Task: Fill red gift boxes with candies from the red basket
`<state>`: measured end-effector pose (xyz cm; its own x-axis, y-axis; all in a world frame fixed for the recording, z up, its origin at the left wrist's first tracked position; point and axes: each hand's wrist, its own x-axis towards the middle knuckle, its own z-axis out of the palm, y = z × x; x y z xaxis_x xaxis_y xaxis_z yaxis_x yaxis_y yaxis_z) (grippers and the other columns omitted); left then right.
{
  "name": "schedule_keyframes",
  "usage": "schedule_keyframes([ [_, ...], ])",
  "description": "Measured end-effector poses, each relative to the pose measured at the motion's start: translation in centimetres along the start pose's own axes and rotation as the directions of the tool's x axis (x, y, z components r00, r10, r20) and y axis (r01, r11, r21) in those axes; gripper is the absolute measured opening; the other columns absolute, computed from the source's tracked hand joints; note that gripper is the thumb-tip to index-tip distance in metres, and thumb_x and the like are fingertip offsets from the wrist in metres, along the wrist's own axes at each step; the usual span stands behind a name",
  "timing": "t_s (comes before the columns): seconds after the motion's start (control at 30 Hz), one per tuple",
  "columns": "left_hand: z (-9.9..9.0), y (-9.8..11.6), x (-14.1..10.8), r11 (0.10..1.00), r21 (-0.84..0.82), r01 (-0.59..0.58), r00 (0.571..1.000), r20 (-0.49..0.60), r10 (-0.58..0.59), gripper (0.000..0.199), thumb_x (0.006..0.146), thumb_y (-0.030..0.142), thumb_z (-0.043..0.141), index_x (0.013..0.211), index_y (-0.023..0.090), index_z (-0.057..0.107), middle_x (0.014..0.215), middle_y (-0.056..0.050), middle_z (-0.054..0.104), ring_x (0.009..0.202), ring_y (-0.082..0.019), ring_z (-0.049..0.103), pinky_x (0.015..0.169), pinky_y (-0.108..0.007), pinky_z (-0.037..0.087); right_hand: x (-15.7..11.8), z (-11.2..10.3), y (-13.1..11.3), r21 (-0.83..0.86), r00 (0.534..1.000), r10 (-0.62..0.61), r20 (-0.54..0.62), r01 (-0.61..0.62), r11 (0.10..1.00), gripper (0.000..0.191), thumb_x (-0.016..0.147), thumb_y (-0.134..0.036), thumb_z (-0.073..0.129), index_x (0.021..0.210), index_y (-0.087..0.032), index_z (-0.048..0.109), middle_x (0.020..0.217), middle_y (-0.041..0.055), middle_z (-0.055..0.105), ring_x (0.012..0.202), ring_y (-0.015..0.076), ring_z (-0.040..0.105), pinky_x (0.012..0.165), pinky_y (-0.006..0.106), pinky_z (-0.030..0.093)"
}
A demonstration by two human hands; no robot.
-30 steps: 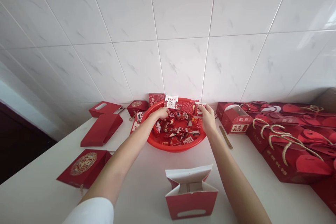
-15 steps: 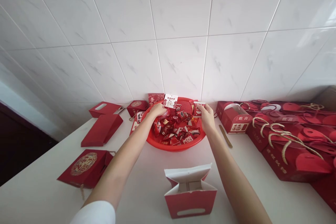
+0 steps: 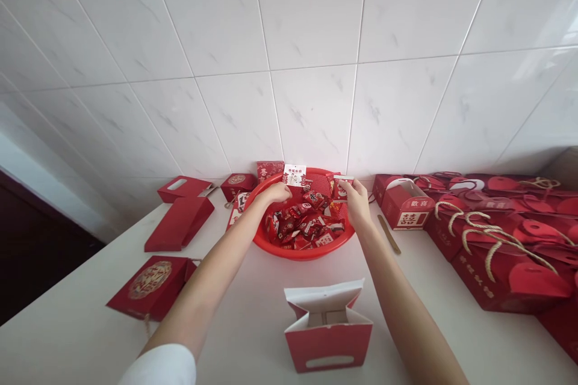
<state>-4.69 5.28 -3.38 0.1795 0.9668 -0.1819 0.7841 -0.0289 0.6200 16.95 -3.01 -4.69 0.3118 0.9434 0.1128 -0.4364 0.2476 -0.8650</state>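
Observation:
An oval red plastic basket (image 3: 301, 254) holds a heap of red-wrapped candies (image 3: 295, 222). Over its left side is my left hand (image 3: 276, 194), closed with the fingers curled; whatever they may hold is hidden. At the basket's right rim my right hand (image 3: 357, 197) pinches a small red packet (image 3: 342, 187) with white edges. Nearer to me, between my forearms, stands an open red gift box (image 3: 329, 346) with its white inside showing and no contents visible in it.
Closed red gift boxes (image 3: 478, 271) with rope handles crowd the right side. A flat brown strip (image 3: 389, 234) lies beside the basket. More red boxes (image 3: 151, 286) and a folded red carton (image 3: 180, 222) lie at left. A tiled wall (image 3: 311, 114) stands behind.
My left hand has shifted slightly right, its fingers now curled in above the candies. My right hand keeps its pinch on the packet, almost unmoved.

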Motion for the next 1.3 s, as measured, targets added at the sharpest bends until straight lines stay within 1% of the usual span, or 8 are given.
schedule_keyframes([
  [0.13, -0.6, 2.1, -2.6, 0.976, -0.215, 0.025, 0.995, 0.096, -0.004, 0.022, 0.085, 0.025, 0.054, 0.078, 0.018, 0.074, 0.078, -0.005, 0.073, 0.076, -0.020, 0.068, 0.067, -0.027, 0.052, -0.4, 0.0, -0.6, -0.020, 0.996, 0.000, 0.092, 0.002, 1.000, 0.029, 0.060, -0.042, 0.081, 0.074, -0.020, 0.068, 0.069, -0.0004, 0.071, 0.066, 0.0200, 0.066, 0.061, 0.031, 0.053],
  [0.27, -0.7, 3.0, -6.3, 0.767, -0.642, 0.015, 0.961, 0.221, 0.166, 0.027, 0.080, 0.012, 0.061, 0.103, 0.017, 0.075, 0.094, -0.007, 0.076, 0.086, -0.017, 0.069, 0.079, -0.027, 0.054, -1.6, 0.1, -2.4, -0.030, 0.951, 0.095, 0.295, -0.090, 0.995, 0.031, 0.063, -0.044, 0.083, 0.080, -0.020, 0.073, 0.073, 0.0019, 0.074, 0.068, 0.0223, 0.069, 0.062, 0.032, 0.053],
  [0.4, -0.4, 3.0, -9.4, 0.630, -0.770, -0.099, 0.946, 0.123, 0.300, 0.044, 0.072, 0.010, 0.076, 0.115, 0.017, 0.072, 0.097, -0.006, 0.073, 0.089, -0.015, 0.067, 0.079, -0.025, 0.053, -3.3, 0.2, -4.7, -0.019, 0.893, 0.168, 0.418, -0.177, 0.984, 0.033, 0.060, -0.041, 0.087, 0.082, -0.019, 0.076, 0.073, 0.0024, 0.075, 0.067, 0.0203, 0.068, 0.062, 0.030, 0.053],
  [0.53, -0.3, 2.9, -11.4, 0.638, -0.749, -0.177, 0.960, 0.013, 0.281, 0.047, 0.068, 0.016, 0.081, 0.114, 0.019, 0.073, 0.098, -0.005, 0.070, 0.088, -0.015, 0.066, 0.074, -0.025, 0.051, -4.7, -0.1, -6.7, -0.015, 0.909, 0.170, 0.380, -0.178, 0.984, 0.026, 0.059, -0.035, 0.087, 0.078, -0.021, 0.076, 0.073, 0.0006, 0.074, 0.066, 0.0176, 0.065, 0.061, 0.027, 0.051],
  [0.73, -0.9, 2.0, -11.0, 0.821, -0.519, -0.238, 0.971, -0.099, 0.219, 0.028, 0.072, 0.022, 0.061, 0.095, 0.019, 0.077, 0.090, -0.003, 0.070, 0.077, -0.015, 0.061, 0.069, -0.026, 0.048, -6.3, -0.9, -9.2, 0.058, 0.948, 0.106, 0.301, -0.129, 0.990, 0.014, 0.063, -0.028, 0.083, 0.069, -0.021, 0.072, 0.071, -0.0022, 0.071, 0.065, 0.0135, 0.061, 0.061, 0.024, 0.047],
  [0.93, -0.2, 1.9, -9.0, 0.973, -0.071, -0.220, 0.963, 0.145, 0.228, 0.026, 0.075, 0.038, 0.067, 0.088, 0.018, 0.077, 0.073, -0.001, 0.067, 0.062, -0.014, 0.055, 0.056, -0.024, 0.039, -7.7, -0.9, -10.6, 0.053, 0.959, 0.053, 0.279, -0.071, 0.996, 0.012, 0.068, -0.029, 0.080, 0.072, -0.021, 0.072, 0.072, -0.0022, 0.069, 0.066, 0.0136, 0.059, 0.061, 0.024, 0.045],
  [1.1, 1.7, 2.9, -8.1, 0.815, 0.491, -0.307, 0.917, 0.383, 0.115, 0.020, 0.062, 0.035, 0.082, 0.069, 0.019, 0.074, 0.072, -0.004, 0.071, 0.065, -0.019, 0.061, 0.057, -0.026, 0.040, -8.5, -0.9, -11.0, -0.014, 0.948, 0.003, 0.319, 0.001, 1.000, 0.013, 0.073, -0.033, 0.078, 0.079, -0.022, 0.075, 0.078, -0.0013, 0.071, 0.074, 0.0157, 0.063, 0.067, 0.025, 0.048],
  [1.3, 1.3, 2.5, -6.4, 0.757, 0.630, -0.173, 0.985, 0.124, 0.122, 0.015, 0.077, 0.019, 0.066, 0.085, 0.019, 0.078, 0.097, -0.013, 0.077, 0.094, -0.029, 0.070, 0.074, -0.032, 0.048, -8.9, -0.7, -11.3, -0.077, 0.957, -0.036, 0.288, 0.060, 0.995, 0.014, 0.076, -0.036, 0.076, 0.083, -0.024, 0.074, 0.083, -0.0006, 0.075, 0.080, 0.0192, 0.067, 0.071, 0.028, 0.050],
])
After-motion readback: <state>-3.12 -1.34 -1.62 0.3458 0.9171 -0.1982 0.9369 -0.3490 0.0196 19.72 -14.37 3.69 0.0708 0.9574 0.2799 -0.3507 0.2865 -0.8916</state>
